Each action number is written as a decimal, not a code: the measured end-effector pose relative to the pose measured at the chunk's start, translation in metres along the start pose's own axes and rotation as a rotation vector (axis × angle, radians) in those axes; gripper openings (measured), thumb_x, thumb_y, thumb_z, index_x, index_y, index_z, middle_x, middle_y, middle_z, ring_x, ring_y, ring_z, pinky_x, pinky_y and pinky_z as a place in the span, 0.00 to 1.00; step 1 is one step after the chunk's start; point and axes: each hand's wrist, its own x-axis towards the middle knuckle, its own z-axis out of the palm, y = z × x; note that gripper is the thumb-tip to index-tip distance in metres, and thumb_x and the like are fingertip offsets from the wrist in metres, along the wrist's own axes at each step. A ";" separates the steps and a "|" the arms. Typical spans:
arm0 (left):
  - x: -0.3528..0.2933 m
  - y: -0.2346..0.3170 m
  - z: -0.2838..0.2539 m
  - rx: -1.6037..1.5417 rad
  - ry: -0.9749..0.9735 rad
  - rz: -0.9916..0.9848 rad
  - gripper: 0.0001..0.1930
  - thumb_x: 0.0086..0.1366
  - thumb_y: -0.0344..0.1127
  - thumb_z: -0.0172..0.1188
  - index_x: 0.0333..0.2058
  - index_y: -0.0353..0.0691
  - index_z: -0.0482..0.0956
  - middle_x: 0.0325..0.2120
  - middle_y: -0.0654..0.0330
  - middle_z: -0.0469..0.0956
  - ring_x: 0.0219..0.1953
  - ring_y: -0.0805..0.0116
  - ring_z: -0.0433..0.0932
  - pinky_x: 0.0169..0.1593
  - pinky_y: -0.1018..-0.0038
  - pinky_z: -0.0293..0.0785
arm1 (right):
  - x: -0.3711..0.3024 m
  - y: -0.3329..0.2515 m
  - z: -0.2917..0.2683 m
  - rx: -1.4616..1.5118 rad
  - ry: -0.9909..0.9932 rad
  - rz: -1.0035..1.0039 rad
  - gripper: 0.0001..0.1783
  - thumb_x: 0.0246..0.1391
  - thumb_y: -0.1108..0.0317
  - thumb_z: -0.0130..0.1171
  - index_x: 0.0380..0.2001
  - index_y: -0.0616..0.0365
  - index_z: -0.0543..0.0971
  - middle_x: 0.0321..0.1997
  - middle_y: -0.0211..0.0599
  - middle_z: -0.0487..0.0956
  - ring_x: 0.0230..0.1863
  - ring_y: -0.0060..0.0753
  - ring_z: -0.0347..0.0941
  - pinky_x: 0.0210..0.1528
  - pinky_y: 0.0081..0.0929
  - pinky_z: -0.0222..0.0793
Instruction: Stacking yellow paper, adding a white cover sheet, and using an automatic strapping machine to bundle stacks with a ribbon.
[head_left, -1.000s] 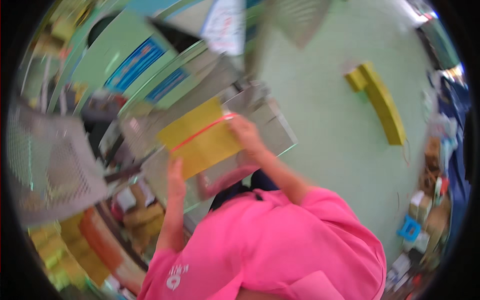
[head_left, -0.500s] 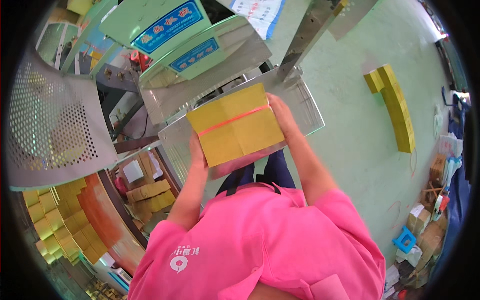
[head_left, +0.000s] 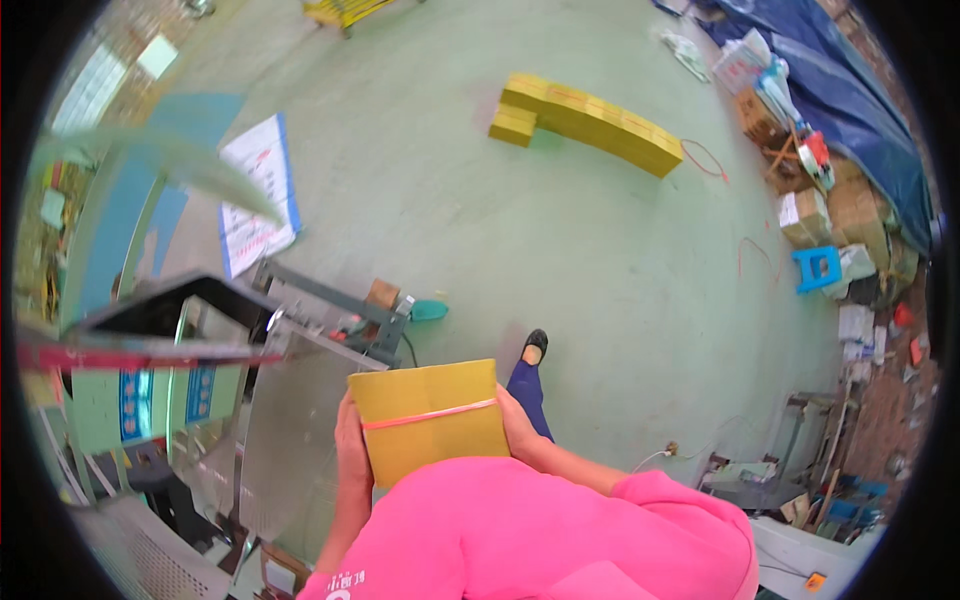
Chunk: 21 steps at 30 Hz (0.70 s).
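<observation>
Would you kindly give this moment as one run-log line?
left hand: holds yellow block, left side | right hand: holds right side | pink band: across block | yellow block row: on floor

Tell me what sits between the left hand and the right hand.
In the head view, a yellow block with a pink band across it sits between the left hand and right hand.

I get a bright, evenly lit floor (head_left: pixel 620 265), blurred red bar (head_left: pixel 150 355) at left, bowed edges, black corners
</observation>
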 end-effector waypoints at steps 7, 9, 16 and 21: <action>0.113 0.037 0.236 -0.174 -0.296 -0.128 0.25 0.75 0.45 0.38 0.60 0.33 0.64 0.56 0.58 0.69 0.57 0.68 0.67 0.61 0.73 0.61 | 0.022 -0.190 -0.126 0.074 0.052 -0.038 0.24 0.67 0.50 0.40 0.54 0.54 0.71 0.49 0.33 0.75 0.48 0.25 0.72 0.47 0.27 0.71; 0.129 0.056 0.293 -0.132 -0.386 -0.078 0.26 0.75 0.47 0.37 0.62 0.34 0.63 0.58 0.57 0.67 0.59 0.68 0.65 0.62 0.72 0.60 | 0.035 -0.235 -0.157 0.056 0.237 -0.134 0.27 0.66 0.47 0.42 0.57 0.56 0.69 0.50 0.35 0.76 0.49 0.30 0.74 0.49 0.32 0.73; 0.248 0.119 0.430 -0.226 -0.360 -0.373 0.26 0.74 0.51 0.40 0.61 0.37 0.64 0.56 0.59 0.69 0.57 0.68 0.68 0.58 0.71 0.66 | 0.119 -0.412 -0.186 0.095 0.220 -0.151 0.24 0.65 0.48 0.43 0.51 0.55 0.73 0.46 0.34 0.78 0.45 0.27 0.76 0.47 0.30 0.74; 0.394 0.119 0.515 -0.140 -0.458 -0.247 0.29 0.70 0.48 0.49 0.63 0.38 0.60 0.59 0.58 0.67 0.59 0.67 0.67 0.59 0.69 0.65 | 0.254 -0.508 -0.222 0.123 0.304 -0.100 0.23 0.65 0.50 0.43 0.49 0.56 0.74 0.46 0.35 0.78 0.44 0.28 0.77 0.45 0.30 0.75</action>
